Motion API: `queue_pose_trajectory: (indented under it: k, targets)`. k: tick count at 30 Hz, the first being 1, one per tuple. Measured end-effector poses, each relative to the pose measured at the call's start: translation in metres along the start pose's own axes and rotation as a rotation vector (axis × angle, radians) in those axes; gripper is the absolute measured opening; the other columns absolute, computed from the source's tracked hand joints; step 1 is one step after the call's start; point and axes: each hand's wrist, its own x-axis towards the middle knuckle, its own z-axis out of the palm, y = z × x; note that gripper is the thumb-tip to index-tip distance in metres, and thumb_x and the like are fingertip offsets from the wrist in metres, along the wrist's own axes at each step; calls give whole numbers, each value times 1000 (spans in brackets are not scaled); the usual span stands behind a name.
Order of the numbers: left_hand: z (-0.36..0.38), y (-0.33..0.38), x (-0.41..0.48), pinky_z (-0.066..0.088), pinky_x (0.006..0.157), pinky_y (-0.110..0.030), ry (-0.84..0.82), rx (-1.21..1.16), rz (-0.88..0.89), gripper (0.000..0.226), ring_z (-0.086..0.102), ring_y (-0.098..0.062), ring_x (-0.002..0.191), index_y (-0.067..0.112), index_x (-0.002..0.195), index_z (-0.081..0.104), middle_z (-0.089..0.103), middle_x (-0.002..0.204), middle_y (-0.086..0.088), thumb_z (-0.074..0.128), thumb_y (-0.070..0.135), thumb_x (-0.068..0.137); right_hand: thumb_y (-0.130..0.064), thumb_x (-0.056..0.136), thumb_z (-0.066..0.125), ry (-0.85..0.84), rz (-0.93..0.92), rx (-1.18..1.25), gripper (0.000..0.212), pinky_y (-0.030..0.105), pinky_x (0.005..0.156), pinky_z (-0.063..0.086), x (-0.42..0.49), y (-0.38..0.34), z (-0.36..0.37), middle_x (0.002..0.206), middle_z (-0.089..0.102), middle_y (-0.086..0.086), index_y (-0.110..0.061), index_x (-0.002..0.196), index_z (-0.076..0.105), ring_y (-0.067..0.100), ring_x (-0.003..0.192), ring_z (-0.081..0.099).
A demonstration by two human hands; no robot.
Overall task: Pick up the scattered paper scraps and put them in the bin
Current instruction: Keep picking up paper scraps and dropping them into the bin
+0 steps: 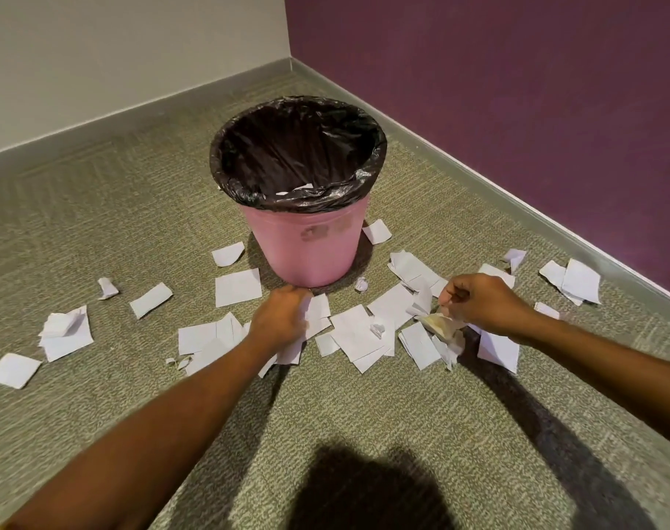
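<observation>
A pink bin (312, 246) with a black liner stands on the carpet in the room's corner; a few white scraps lie at its bottom. Several white paper scraps (358, 330) lie scattered on the floor in front of it and to both sides. My left hand (281, 317) is just below the bin's base, its fingers curled round a white scrap (318, 309). To the right, my right hand (478, 300) pinches a crumpled, partly yellowish scrap (438, 323) just above the floor.
Grey-green carpet (364, 434) covers the floor. A beige wall (134, 51) runs behind on the left and a purple wall (516, 89) on the right, both with grey skirting. More scraps lie at far left (12, 371) and far right (578, 281). My shadow falls at the bottom.
</observation>
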Motion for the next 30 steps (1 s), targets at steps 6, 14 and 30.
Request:
queue_pose_trajectory:
  k: [6, 14, 30]
  targets:
    - [5, -5, 6, 53, 100, -45, -3, -19, -34, 54, 59, -32, 121, 16, 136, 64, 60, 127, -12, 84, 23, 87, 2, 83, 74, -19, -38, -125, 20, 34, 65, 50, 6, 15, 16, 86, 72, 8, -17, 88, 71, 27, 80, 67]
    - [17, -18, -8, 42, 64, -35, 132, -78, 9, 39, 56, -25, 76, 18, 75, 46, 54, 88, -4, 82, 23, 89, -22, 79, 94, 1, -133, -313, 36, 30, 66, 41, -1, 31, 39, 99, 60, -3, -24, 105, 69, 18, 87, 58]
    - [14, -23, -19, 47, 63, -32, 105, -237, -40, 24, 65, -20, 76, 19, 69, 64, 65, 76, 0, 84, 17, 83, -17, 84, 72, 111, 62, 101, 10, 38, 62, 49, -17, 37, -2, 76, 67, 10, -12, 87, 64, 26, 66, 60]
